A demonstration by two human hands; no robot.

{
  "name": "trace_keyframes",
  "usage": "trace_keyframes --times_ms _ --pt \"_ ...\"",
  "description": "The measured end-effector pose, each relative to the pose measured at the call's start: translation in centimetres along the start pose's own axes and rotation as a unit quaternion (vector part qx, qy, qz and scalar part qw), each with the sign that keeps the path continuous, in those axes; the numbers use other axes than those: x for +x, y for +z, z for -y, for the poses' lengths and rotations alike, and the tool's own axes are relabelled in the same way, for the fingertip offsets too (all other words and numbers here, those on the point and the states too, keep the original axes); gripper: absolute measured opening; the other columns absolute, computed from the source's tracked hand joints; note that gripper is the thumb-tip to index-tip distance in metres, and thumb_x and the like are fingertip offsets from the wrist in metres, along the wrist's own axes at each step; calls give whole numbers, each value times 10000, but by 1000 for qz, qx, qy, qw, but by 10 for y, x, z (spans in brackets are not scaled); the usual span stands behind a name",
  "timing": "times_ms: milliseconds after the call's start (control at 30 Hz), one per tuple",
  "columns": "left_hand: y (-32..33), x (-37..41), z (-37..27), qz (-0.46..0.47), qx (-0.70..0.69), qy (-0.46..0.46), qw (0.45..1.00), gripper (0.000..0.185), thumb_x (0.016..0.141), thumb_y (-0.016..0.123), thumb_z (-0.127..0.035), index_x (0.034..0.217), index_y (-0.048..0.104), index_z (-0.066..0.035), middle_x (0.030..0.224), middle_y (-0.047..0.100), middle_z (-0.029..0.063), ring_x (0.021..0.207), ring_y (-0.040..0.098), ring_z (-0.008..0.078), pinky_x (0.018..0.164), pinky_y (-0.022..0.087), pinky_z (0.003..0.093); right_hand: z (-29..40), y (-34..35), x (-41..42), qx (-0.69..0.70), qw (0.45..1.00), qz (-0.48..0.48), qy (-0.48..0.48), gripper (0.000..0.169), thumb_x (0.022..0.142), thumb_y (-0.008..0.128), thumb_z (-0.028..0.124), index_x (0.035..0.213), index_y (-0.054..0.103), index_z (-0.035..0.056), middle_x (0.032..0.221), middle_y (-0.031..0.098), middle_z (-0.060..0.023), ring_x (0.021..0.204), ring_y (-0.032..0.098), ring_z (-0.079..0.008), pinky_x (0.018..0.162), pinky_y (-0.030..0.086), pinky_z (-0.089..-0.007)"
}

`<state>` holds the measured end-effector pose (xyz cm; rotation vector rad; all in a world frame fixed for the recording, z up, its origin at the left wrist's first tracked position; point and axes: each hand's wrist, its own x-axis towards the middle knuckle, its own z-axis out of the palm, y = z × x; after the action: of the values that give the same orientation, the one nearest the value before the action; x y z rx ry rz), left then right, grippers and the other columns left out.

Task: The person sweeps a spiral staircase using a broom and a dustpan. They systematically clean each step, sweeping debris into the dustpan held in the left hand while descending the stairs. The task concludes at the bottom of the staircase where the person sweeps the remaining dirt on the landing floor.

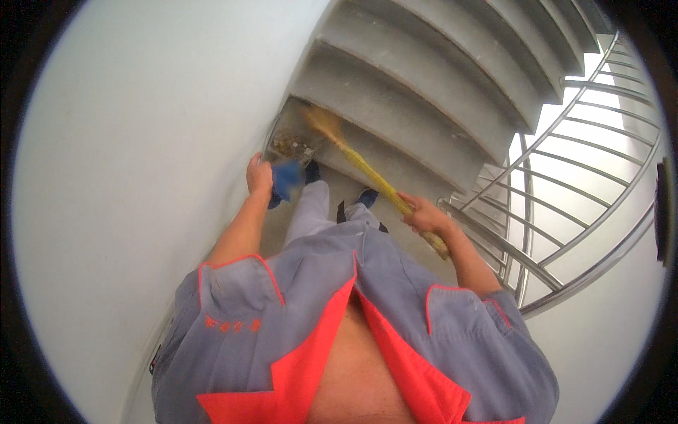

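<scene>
My right hand (426, 214) grips the yellow handle of a broom (365, 167). The broom's blurred head lies up and to the left, against a stair step near the wall. My left hand (259, 177), beside the wall, is closed on the rim or handle of what looks like a dustpan; its exact shape is unclear. Small debris (291, 144) lies just above this hand, whether in the pan or on the step I cannot tell. A blurred blue thing (287, 179), perhaps cloth or plastic, is next to my left fingers.
Grey concrete stairs (392, 74) curve upward ahead. A white wall (127, 138) runs along the left. A stainless steel railing (577, 228) bends along the right, with gaps between its bars. My feet, in dark shoes (367, 197), stand at the foot of the steps in view.
</scene>
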<state>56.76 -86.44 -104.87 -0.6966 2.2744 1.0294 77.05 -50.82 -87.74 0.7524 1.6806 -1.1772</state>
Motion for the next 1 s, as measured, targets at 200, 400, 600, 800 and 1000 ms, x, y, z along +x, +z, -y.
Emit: trace_keyframes --times_ms 200,400,600,800,1000 --pt "-8 0 9 -5 15 23 1000 515 778 506 -160 1289 544 -106 1230 581 205 1134 551 329 952 413 373 45 -23 28 -28 986 -148 -70 707 772 621 76 1431 365 85 709 555 -76 549 524 -155 537 453 -321" --pt "-8 -22 -20 10 0 1 1000 510 777 517 -140 1280 545 -69 1263 558 207 1163 529 333 973 398 371 82 -10 145 -173 977 -113 -60 670 745 570 51 1392 396 48 844 645 -196 718 631 -297 656 491 -394" --pt "-10 -2 17 5 -17 40 999 510 789 515 -123 1292 529 -40 1277 548 191 1153 528 314 956 409 374 55 -6 74 -323 928 -50 -177 656 735 513 32 1382 418 86 958 633 -281 876 630 -404 764 487 -457" --pt "-14 -33 -10 26 -29 27 999 522 799 496 -104 1306 496 16 1231 558 206 1096 545 271 916 425 337 -15 31 -72 -51 997 -50 10 661 786 589 144 1409 368 122 939 635 -273 815 628 -419 732 497 -451" --pt "5 9 45 57 -108 10 992 569 782 512 -89 1306 435 120 1262 516 256 1119 533 315 944 418 363 -239 131 -112 -53 986 -155 8 675 733 661 197 1359 421 119 931 643 -260 903 620 -421 787 484 -485"
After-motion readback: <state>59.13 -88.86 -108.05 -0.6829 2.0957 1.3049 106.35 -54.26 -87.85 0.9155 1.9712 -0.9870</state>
